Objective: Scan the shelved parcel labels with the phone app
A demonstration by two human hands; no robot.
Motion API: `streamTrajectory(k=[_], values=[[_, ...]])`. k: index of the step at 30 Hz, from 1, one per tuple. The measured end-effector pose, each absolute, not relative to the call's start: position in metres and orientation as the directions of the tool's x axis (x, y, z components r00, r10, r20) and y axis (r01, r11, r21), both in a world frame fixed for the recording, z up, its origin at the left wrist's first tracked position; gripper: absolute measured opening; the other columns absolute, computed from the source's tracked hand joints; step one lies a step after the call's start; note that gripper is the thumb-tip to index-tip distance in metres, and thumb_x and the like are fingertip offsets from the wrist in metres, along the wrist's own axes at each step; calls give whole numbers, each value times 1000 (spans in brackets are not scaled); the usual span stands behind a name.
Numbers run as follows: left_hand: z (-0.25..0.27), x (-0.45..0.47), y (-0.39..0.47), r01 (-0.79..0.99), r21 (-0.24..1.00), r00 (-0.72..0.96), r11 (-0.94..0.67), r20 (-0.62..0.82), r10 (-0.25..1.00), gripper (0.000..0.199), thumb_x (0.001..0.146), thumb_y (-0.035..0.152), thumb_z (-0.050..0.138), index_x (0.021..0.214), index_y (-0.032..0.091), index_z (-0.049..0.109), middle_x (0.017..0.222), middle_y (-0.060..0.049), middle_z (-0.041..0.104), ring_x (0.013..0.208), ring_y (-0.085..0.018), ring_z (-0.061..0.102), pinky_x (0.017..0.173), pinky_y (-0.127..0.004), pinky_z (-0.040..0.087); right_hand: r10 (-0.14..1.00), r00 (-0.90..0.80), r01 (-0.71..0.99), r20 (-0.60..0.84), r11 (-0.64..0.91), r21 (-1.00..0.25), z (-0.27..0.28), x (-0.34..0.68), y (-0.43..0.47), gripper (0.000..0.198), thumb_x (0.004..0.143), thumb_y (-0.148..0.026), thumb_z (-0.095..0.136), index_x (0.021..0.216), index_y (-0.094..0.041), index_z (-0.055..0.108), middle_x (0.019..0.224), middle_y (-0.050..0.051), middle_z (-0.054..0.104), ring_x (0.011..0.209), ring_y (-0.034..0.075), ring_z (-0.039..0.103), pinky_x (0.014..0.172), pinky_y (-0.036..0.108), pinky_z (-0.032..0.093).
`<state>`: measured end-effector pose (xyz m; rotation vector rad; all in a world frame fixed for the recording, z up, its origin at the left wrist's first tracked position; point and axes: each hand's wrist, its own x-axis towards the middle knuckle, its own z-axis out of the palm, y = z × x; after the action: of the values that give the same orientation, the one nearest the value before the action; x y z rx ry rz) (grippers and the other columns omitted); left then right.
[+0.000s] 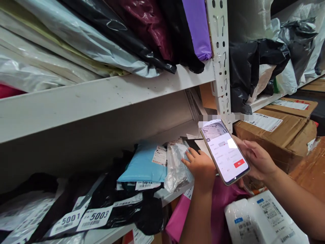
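My right hand (257,159) is wrapped round a smartphone (225,152), tilted with its lit screen towards me. A camera picture of a label fills the top of the screen, and a red button shows near the bottom. Left of the phone, my left hand (201,164) lies with fingers spread at a clear and white plastic parcel (176,166); part of the hand is behind the phone. Beside that parcel is a light blue mailer bag (146,164) with a white label (159,155). Under the blue bag a label reading 5012 (147,185) shows in part.
Black bags with labels 5001 (66,222) and 5003 (95,217) lie on the lower shelf. An upper shelf edge (114,101) and a perforated post (220,51) frame the space. Cardboard boxes (291,135), a pink bag (179,215) and white packs (269,217) are at right.
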<state>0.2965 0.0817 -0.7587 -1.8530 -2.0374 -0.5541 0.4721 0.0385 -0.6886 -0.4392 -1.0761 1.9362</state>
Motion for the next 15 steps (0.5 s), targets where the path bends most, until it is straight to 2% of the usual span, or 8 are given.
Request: streamTrajectory(k=[2, 5, 8, 11, 13, 15], values=[[-752, 300, 79, 996, -5, -74, 87, 469, 880, 33, 90, 18, 47, 104, 8, 75, 120, -26, 63, 115, -39, 57, 104, -65, 39, 824, -558, -510, 95, -250, -823, -688, 472, 39, 58, 84, -49, 49, 138, -29, 46, 106, 6, 73, 58, 17, 68, 42, 29, 56], [-740, 312, 78, 985, 62, -171, 160, 434, 885, 33, 91, 14, 43, 94, 12, 75, 103, -20, 66, 107, -35, 60, 104, -59, 41, 826, -555, -508, 100, -241, -827, -689, 471, 41, 59, 83, -49, 50, 138, -27, 46, 103, 6, 73, 55, 17, 67, 40, 27, 55], [-729, 319, 80, 962, 154, -266, 223, 365, 892, 31, 92, 15, 43, 95, 13, 74, 100, -19, 64, 98, -33, 63, 91, -46, 48, 828, -550, -522, 106, -243, -818, -691, 470, 43, 61, 82, -49, 53, 137, -24, 45, 99, 6, 74, 54, 16, 67, 41, 27, 56], [-722, 313, 81, 951, 197, -289, 238, 296, 910, 27, 88, 24, 56, 107, 10, 69, 103, -21, 62, 94, -33, 63, 77, -38, 47, 833, -544, -523, 105, -238, -819, -693, 470, 45, 60, 83, -48, 53, 137, -24, 45, 96, 6, 74, 56, 18, 68, 41, 27, 56], [-722, 307, 80, 961, 193, -243, 196, 266, 933, 33, 85, 30, 62, 111, 10, 67, 101, -21, 63, 95, -34, 63, 75, -36, 46, 833, -543, -520, 104, -237, -820, -694, 469, 45, 59, 83, -48, 52, 137, -25, 45, 97, 6, 74, 57, 18, 68, 42, 28, 56], [-725, 305, 80, 969, 181, -212, 168, 260, 942, 29, 86, 31, 60, 106, 12, 69, 97, -19, 64, 96, -34, 63, 76, -37, 46, 834, -543, -525, 101, -243, -816, -694, 468, 46, 57, 83, -47, 53, 135, -26, 46, 102, 6, 73, 57, 17, 68, 42, 28, 57]])
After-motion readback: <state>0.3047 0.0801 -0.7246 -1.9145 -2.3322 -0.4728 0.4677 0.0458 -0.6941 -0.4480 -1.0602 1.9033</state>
